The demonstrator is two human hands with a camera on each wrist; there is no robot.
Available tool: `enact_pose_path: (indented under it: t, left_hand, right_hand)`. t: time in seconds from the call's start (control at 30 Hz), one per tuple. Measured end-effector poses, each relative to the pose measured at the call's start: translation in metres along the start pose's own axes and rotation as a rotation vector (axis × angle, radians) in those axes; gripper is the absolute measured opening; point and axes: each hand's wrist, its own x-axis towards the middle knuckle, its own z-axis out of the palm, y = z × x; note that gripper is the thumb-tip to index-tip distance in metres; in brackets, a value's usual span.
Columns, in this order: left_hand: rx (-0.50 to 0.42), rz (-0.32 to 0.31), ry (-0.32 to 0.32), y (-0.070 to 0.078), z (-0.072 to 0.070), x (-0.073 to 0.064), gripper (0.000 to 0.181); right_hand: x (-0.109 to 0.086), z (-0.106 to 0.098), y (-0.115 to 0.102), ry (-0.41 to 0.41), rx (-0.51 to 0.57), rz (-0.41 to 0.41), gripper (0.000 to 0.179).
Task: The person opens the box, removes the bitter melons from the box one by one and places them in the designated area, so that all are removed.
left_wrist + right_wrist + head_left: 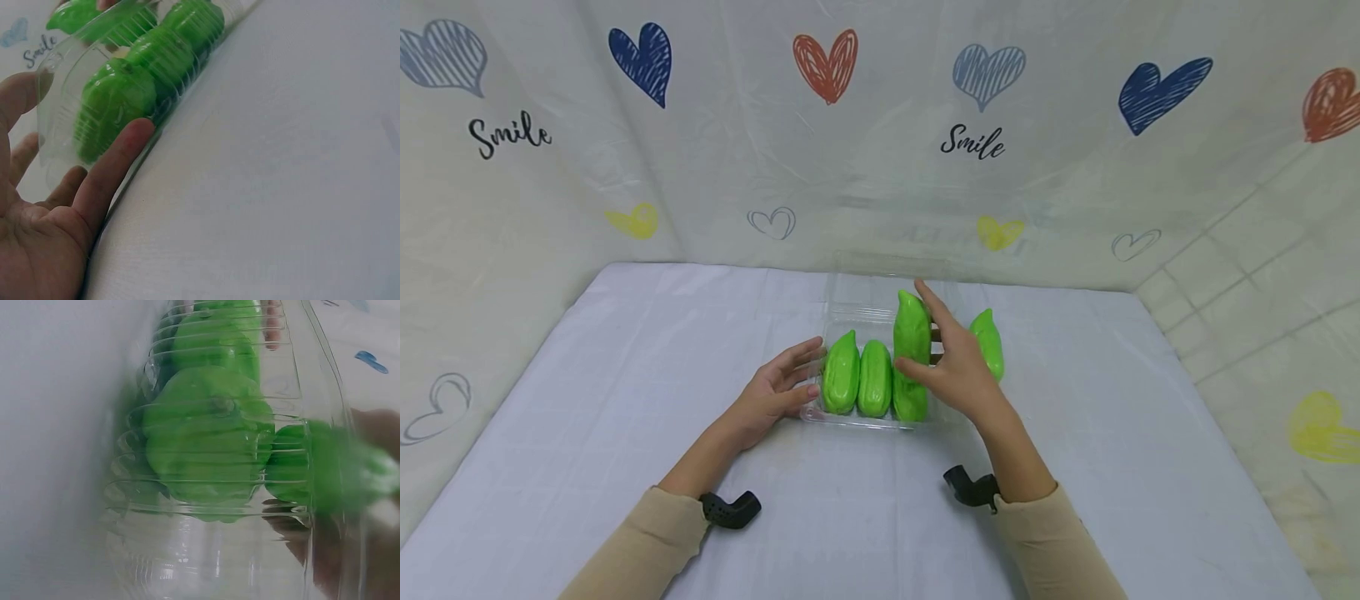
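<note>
A clear plastic clamshell box point(861, 423) stands on the table with glossy green vegetables, long and pepper-like, side by side inside. One lies at the left point(841, 372), one in the middle point(875, 379), and another at the right point(911, 404). My right hand point(961, 367) holds a further green vegetable point(913, 321), pointed end away, over the right-hand one. Thumb and fingers lie on its opposite sides. The left hand point(775, 393) touches the box's left side with fingers extended; in the left wrist view its thumb point(119, 162) rests against the clear wall.
Another green vegetable point(988, 343) lies on the white tablecloth point(640, 400), right of the box and partly behind the right hand. The raised clear lid point(887, 287) reaches back toward the patterned curtain point(880, 175). Each wrist bears a black camera mount point(732, 510).
</note>
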Motion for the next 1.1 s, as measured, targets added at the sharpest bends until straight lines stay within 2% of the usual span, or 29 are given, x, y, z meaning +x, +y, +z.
enact_pose_path:
  t: [0.17,0.37,0.73,0.9,1.1]
  left_hand:
    - [0.000,0.008,-0.002,0.001,0.001,0.000,0.074]
    - [0.002,0.011,0.001,0.002,0.000,-0.001,0.072]
    - [0.000,0.010,-0.004,0.000,0.000,0.000,0.073]
    - [0.000,0.006,0.001,-0.001,-0.001,0.001,0.071]
    - [0.004,0.008,0.000,-0.002,-0.001,0.001,0.071]
  right_hand:
    - [0.000,0.000,0.001,-0.016,-0.005,0.028,0.108]
    - [0.000,-0.001,0.002,-0.011,0.025,0.056,0.104]
    - [-0.001,-0.012,0.001,0.044,0.057,0.026,0.091]
    - [-0.001,-0.017,0.002,0.046,0.102,0.027,0.086]
    - [-0.001,-0.024,0.003,0.052,0.211,0.036,0.086]
